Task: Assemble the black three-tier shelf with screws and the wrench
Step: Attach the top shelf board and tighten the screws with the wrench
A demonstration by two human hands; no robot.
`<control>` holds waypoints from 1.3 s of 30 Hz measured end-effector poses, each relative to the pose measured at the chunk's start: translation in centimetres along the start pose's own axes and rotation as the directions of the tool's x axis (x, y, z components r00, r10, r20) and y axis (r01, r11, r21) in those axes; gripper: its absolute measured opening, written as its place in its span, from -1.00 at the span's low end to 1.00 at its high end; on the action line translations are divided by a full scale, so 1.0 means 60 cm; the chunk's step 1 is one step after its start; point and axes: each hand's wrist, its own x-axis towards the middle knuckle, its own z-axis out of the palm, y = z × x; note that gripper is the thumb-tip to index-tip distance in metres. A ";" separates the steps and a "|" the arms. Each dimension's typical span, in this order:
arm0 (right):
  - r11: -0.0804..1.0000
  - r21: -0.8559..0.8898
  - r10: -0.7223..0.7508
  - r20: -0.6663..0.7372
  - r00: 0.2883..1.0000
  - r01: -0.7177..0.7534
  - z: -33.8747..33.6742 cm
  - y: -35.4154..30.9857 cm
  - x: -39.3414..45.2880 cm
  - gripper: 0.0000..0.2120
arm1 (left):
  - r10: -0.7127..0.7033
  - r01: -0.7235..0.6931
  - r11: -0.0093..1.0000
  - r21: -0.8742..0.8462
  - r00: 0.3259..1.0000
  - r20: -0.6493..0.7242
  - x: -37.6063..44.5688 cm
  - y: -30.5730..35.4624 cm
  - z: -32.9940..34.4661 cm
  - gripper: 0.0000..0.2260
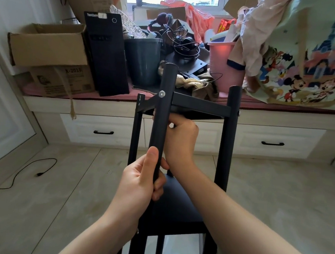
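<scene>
Person, head-camera view, two forearms and two hands showing.

Left hand (138, 183): showing bare, wearing no glove and no ring on the fingers that are facing the camera. The thumbnail is showing short and unpainted. The wrist is carrying no watch or band.

Right hand (179, 136): showing bare likewise, wearing no glove; the knuckles and back are facing the camera, and the fingertips are mostly lying out of sight. The wrist is carrying no band.

Forearms: both are showing uncovered from wrist to the bottom edge of the view, with no sleeve or cuff appearing anywhere along them.
</scene>
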 end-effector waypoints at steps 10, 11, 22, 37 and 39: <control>0.998 -0.005 -0.063 0.117 0.991 0.064 -0.028 -0.007 -0.005 -0.84 | 0.006 -0.006 1.000 0.015 1.000 0.001 0.003 0.002 -0.005 -0.58; 0.998 0.002 -0.062 0.137 0.989 0.063 -0.034 -0.010 -0.006 -0.83 | 0.009 -0.009 1.000 0.010 1.000 -0.002 0.003 0.002 -0.006 -0.56; 0.992 -0.031 0.128 0.348 0.929 -0.125 -0.103 -0.018 -0.004 -0.86 | 0.008 -0.008 1.000 0.013 1.000 0.017 0.000 0.004 -0.001 -0.57; 0.993 0.021 0.104 0.345 0.933 -0.119 -0.131 -0.031 0.023 -0.84 | 0.004 -0.004 1.000 0.028 1.000 0.017 -0.001 0.003 0.006 -0.52; 0.994 0.032 0.085 0.349 0.933 -0.103 -0.128 -0.029 0.021 -0.80 | 0.000 -0.001 0.999 0.035 1.000 0.018 0.000 0.003 0.006 -0.54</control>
